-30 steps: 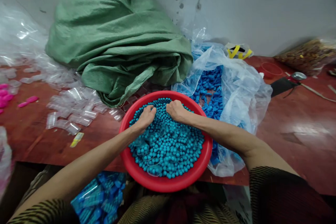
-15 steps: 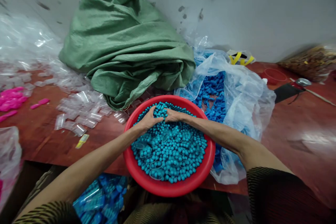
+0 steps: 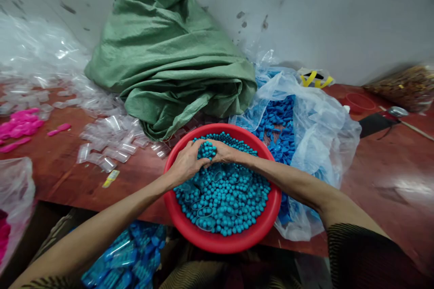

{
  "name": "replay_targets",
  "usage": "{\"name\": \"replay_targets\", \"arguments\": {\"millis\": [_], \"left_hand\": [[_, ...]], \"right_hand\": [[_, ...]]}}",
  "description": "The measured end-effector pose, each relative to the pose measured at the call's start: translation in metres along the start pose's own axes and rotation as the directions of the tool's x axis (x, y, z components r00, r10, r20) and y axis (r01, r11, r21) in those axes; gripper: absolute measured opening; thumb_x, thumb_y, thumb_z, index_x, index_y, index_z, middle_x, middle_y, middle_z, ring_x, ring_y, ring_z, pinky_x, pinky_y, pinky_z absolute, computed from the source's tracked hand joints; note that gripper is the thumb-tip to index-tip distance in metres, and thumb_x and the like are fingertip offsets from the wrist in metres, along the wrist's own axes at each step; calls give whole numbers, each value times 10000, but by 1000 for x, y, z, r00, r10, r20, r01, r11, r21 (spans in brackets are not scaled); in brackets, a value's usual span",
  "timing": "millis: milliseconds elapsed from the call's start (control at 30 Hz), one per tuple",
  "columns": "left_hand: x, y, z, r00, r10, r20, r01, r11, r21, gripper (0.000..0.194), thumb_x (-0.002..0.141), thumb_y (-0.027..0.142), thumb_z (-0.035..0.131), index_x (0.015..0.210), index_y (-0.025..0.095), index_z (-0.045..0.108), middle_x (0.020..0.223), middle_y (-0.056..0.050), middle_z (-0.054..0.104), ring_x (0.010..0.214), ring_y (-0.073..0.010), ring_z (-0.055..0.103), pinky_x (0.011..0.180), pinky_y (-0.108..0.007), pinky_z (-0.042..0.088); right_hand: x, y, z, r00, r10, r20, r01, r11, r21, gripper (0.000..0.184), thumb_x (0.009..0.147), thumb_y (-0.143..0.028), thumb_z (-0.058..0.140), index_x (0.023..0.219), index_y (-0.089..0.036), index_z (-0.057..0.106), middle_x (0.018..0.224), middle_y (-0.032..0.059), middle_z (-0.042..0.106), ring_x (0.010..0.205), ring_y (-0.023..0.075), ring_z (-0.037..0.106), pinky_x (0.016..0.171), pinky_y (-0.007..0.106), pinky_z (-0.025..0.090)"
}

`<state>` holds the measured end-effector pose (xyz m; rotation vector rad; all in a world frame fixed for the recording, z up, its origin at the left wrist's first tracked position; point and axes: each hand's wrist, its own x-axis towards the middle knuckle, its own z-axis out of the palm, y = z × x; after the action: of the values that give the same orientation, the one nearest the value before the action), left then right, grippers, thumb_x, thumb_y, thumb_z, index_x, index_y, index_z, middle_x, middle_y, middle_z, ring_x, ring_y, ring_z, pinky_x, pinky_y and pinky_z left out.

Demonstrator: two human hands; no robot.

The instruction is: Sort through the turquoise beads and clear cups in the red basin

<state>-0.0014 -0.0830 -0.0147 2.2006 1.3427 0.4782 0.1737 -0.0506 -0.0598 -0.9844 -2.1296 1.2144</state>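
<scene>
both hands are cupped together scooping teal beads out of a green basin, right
Not quite: the basin is red, not green; the green thing is the woven sack behind it. The head view shows the left hand and right hand cupped together around a heap of teal beads.

1. Two bare forearms are seen, w/ left hand [image 3: 185, 165] and right hand [image 3: 224, 153] uncovered; no gloves, rings or watch are made out.
2. Short sleeves are worn, approx. to elbow: dark fabric w/ thin olive-tan stripes.
3. Right sleeve [image 3: 369, 257] is shown clearly; left sleeve is cut off at frame edge.
4. Same striped cloth is seen over lap, btm centre.
</scene>
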Motion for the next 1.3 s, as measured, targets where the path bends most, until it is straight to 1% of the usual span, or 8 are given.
{"name": "replay_targets", "arguments": {"millis": [200, 333, 433, 633, 800, 867, 1100, 1300], "left_hand": [[-6, -16, 0, 998, -40, 48, 40, 999, -14, 536, 689, 298, 658, 1183, 200, 476, 1145, -88, 580, 1077, -270, 549, 926, -415, 436], [-5, -24, 1, 997, -32, 70, 35, 999, -38, 547, 639, 277, 682, 1150, 216, 496, 1116, -68, 586, 1068, -271, 547, 912, -413, 443], [-5, -26, 2, 998, -22, 62, 25, 998, -51, 581, 632, 280, 690, 1174, 215, 490, 1145, -71, 574, 1099, -277, 534, 932, -421, 432], [-10, -28, 2, 996, -33, 79, 39, 996, -76, 636, 641, 284, 705, 1218, 190, 456, 1143, -84, 561, 1043, -258, 558, 901, -405, 447], [-16, -26, -2, 997, -16, 70, 20, 998, -66, 612, 636, 234, 694, 1206, 188, 479, 1096, -83, 562, 983, -251, 564, 856, -393, 459], [-19, -26, -4, 997, -22, 80, 27, 998, -64, 598, 641, 230, 690, 1199, 190, 479, 1093, -80, 562, 980, -249, 563, 861, -396, 458], [-17, -30, -3, 991, -41, 126, 49, 997, -58, 552, 645, 252, 693, 1159, 194, 499, 1043, -66, 603, 977, -250, 578, 873, -395, 454], [-16, -30, -3, 990, -67, 122, 78, 993, -86, 633, 625, 295, 718, 1205, 191, 488, 1174, -102, 585, 1010, -269, 589, 868, -401, 470]], "right_hand": [[17, 7, 14, 980, -127, 151, 149, 979, -141, 499, 589, -350, 800, 1002, -170, 588, 1002, 28, 609, 952, 215, 557, 881, 353, 451], [14, 1, 7, 976, -32, 214, 105, 935, -340, 637, 590, -332, 799, 1150, -151, 555, 1071, 79, 578, 1000, 242, 540, 905, 386, 437], [4, -8, -5, 980, 35, 197, 57, 894, -445, 705, 638, -274, 768, 1272, -146, 490, 1140, 110, 551, 1060, 253, 517, 928, 396, 420], [-2, -17, -11, 973, 71, 222, 11, 938, -346, 520, 704, -157, 708, 1199, -146, 548, 1065, 59, 620, 982, 197, 569, 853, 291, 427], [-2, -28, -8, 963, 117, 243, 1, 901, -435, 313, 723, -290, 716, 980, -144, 611, 805, -2, 590, 774, 160, 536, 684, 242, 392], [-2, -31, -7, 967, 101, 236, 19, 888, -460, 269, 727, -296, 717, 917, -139, 609, 790, 2, 570, 777, 161, 516, 681, 241, 378], [-1, -28, -3, 961, 66, 269, 67, 886, -458, 421, 745, -285, 706, 1117, -130, 586, 978, 73, 596, 925, 204, 517, 825, 307, 401], [-10, -27, -6, 969, 45, 244, 65, 902, -428, 457, 749, -238, 692, 1166, -88, 579, 1072, 123, 619, 979, 221, 550, 846, 306, 416]]}}
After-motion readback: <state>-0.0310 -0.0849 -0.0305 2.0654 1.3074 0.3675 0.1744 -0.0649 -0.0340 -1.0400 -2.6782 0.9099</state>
